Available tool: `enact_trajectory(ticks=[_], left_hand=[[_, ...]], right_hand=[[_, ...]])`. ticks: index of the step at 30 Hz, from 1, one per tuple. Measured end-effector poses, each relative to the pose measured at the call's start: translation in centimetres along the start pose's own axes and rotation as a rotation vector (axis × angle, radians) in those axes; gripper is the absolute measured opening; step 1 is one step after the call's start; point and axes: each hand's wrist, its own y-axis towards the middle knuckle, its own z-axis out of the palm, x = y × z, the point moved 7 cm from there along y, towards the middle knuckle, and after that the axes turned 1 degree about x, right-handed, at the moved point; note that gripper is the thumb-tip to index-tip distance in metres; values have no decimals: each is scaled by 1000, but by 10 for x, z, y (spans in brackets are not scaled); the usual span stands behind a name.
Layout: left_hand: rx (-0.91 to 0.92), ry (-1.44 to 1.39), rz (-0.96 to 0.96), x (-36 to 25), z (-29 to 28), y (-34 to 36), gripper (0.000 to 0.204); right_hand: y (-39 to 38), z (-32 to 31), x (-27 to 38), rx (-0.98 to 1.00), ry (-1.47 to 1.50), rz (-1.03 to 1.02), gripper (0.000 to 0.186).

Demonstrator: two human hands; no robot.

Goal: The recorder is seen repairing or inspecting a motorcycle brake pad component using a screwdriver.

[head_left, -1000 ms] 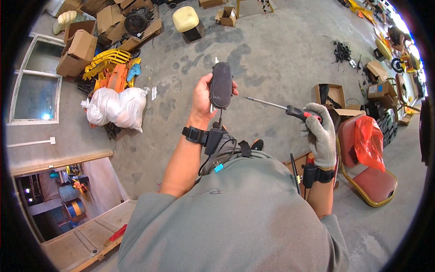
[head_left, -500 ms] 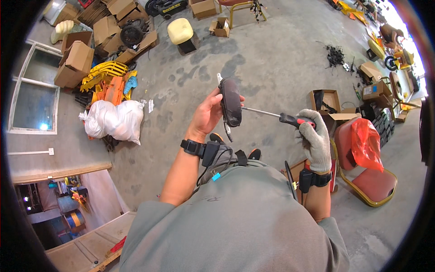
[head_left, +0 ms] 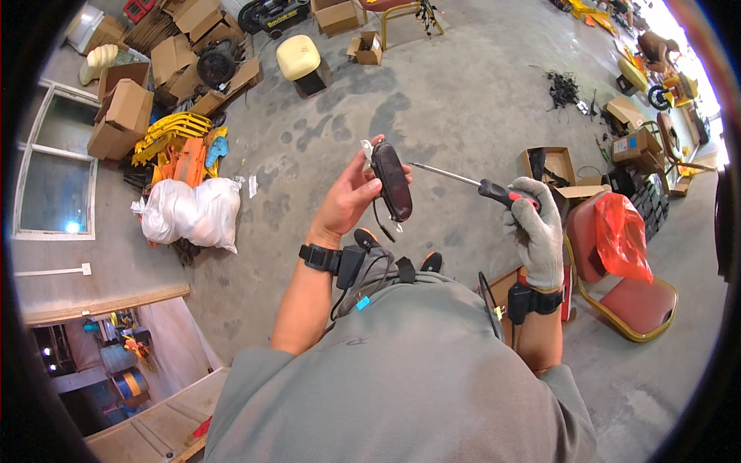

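Observation:
My left hand (head_left: 349, 199), bare, holds a dark red, oblong tail light (head_left: 394, 184) in front of my body. A pale metal bracket (head_left: 367, 153) sticks out at its upper left side, and a short black cable (head_left: 384, 224) hangs from it. In my right hand (head_left: 539, 235), which wears a light knitted glove, is a screwdriver (head_left: 494, 191) with a black and red handle. Its shaft points left, and the tip lies close to the light's right edge; whether they touch I cannot tell.
A white sack (head_left: 191, 214) and yellow and orange plastic parts (head_left: 187, 158) lie at the left. Red-seated chairs (head_left: 629, 312), one with a red plastic bag (head_left: 620, 238), stand at the right near an opened cardboard box (head_left: 550, 166). A cream seat (head_left: 298, 56) stands farther back.
The tail light has turned in my left hand, so more of its dark red face and its bracket show. The screwdriver's tip has moved up slightly along the light's edge.

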Motion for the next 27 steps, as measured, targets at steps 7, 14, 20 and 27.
enact_trajectory(ticks=[7,14,20,27], left_hand=[[-16,228,-26,-4,13,-7,83],[22,299,-5,-6,15,-12,82],[36,321,-8,-5,13,-17,83],[34,350,-37,-5,14,-20,82]], right_hand=[[-3,8,7,-43,-18,-16,29],[-5,10,10,-8,-40,-39,34],[-11,10,11,5,-80,-25,34],[-14,12,10,14,-60,-61,34]])
